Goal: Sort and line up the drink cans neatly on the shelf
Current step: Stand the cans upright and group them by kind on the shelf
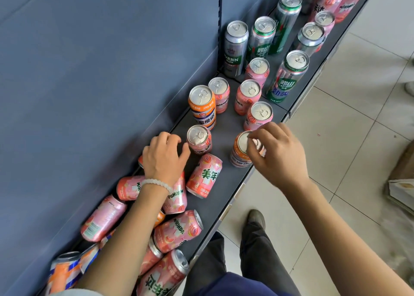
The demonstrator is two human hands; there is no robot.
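Head view: right hand (276,153), centre-right of frame, fingers curled over the top rim of an upright orange can (240,152) near the shelf's front edge. Left hand (165,157), centre of frame, fingers loosely spread and holding nothing, thumb just beside an upright pink can (199,138). Under the left forearm, lower left, a heap of pink cans (177,230) lies on its side. Upper right: upright pink cans, another orange can (202,105), tall silver-green beer cans (287,76), loosely grouped, not in rows. Shelf (224,127) is dark grey. Cans look smooth, rigid thin metal, likely full and weighty; lying ones will roll. Best grip: around the body or by the top rim.
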